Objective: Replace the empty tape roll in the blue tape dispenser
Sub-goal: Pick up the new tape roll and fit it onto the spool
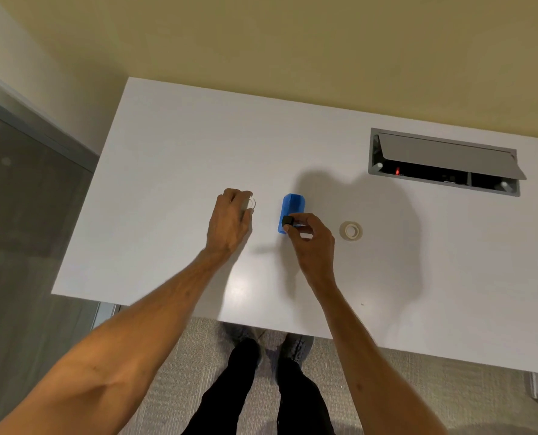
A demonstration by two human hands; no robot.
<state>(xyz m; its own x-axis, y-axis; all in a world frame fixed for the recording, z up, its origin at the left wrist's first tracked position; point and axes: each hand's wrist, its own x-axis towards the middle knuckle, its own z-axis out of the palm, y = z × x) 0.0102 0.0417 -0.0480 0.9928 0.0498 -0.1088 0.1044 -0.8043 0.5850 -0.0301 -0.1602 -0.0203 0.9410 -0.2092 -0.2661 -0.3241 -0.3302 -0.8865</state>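
The blue tape dispenser stands on the white desk near its middle. My right hand pinches a small black spindle piece just in front of the dispenser's near end. Left of the dispenser, my left hand rests on the desk with its fingers closed around a clear empty tape roll, only partly visible. A full roll of pale tape lies flat on the desk to the right of my right hand.
A grey cable hatch with its lid raised is set into the desk at the back right. The desk's near edge runs just above my legs and shoes. A yellow wall stands behind the desk, and a grey panel stands to the left.
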